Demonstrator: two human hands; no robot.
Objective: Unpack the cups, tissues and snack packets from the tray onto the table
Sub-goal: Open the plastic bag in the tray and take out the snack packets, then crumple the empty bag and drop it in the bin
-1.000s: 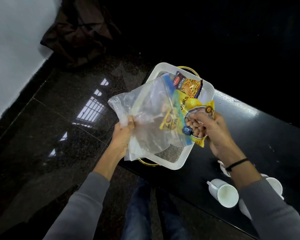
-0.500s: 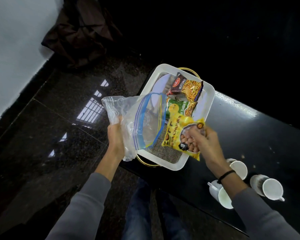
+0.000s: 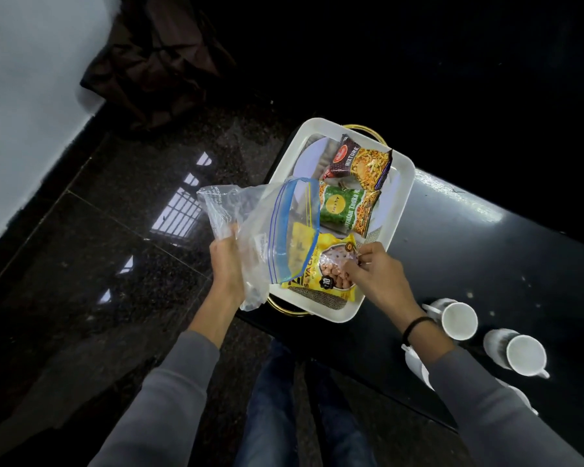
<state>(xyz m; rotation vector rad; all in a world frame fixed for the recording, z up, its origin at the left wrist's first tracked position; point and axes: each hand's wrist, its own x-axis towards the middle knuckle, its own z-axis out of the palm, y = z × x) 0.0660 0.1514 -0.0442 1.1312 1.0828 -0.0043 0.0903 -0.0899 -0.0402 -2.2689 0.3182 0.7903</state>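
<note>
A white tray [image 3: 403, 183] with gold handles sits at the left end of the black table [image 3: 469, 251]. In it lie a brown mixture packet [image 3: 358, 161], a green packet [image 3: 346, 207] and a yellow snack packet [image 3: 321, 271] nearest me. My right hand [image 3: 373, 271] rests on the yellow packet, fingers pinching its right edge. My left hand [image 3: 226, 264] grips a clear zip bag [image 3: 267, 224] with a blue seal, held over the tray's left rim. White cups [image 3: 459, 320] [image 3: 523, 353] stand on the table to the right; a third cup [image 3: 415, 365] is partly hidden by my right sleeve.
Dark polished floor [image 3: 98, 281] lies left of the table, with a white wall at far left. A dark brown cloth bundle [image 3: 155, 59] sits at the back by the wall. My legs in jeans [image 3: 277, 406] show below the table edge.
My right hand lowered the yellow packet from the bag down into the tray's near end. The bag in my left hand has swung left, uncovering the green and brown packets.
</note>
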